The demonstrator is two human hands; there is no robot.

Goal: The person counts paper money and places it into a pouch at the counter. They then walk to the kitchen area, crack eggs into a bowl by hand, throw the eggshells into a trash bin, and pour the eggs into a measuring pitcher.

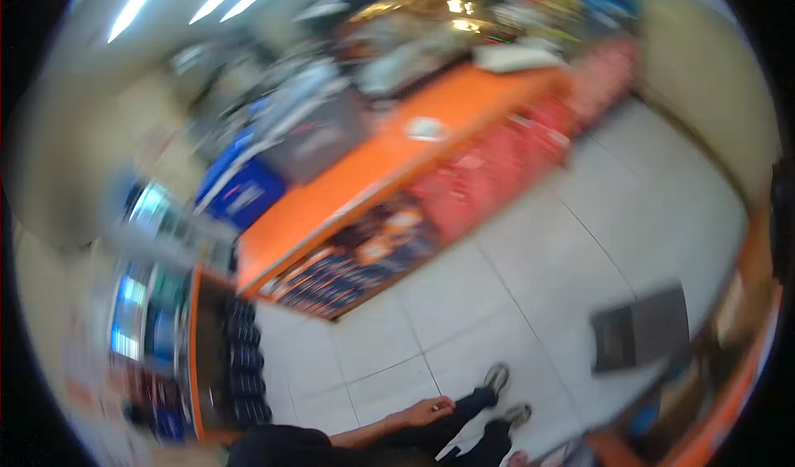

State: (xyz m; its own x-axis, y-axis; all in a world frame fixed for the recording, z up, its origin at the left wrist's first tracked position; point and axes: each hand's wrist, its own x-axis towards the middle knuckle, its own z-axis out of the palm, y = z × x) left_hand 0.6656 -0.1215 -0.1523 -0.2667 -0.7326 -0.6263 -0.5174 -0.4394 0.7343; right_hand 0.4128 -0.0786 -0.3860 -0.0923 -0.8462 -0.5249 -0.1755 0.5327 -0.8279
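My left hand (426, 411) hangs low in front of my dark trousers, its fingers curled together; whether anything is in it is too small and blurred to tell. At the bottom edge, a small part of my right hand (519, 459) shows beside my leg, with its fingers mostly hidden. Both hands are apart from the furniture. Below them are my shoes (497, 377) on the white tiled floor (464, 301).
An orange counter (364, 173) runs diagonally across, bearing a blue box (248, 192), a grey box (319, 136) and a small white item (426, 129). Red bags (489, 177) fill its lower shelf. A dark mat (640, 328) lies on the right. Another orange-edged unit (199, 351) stands left.
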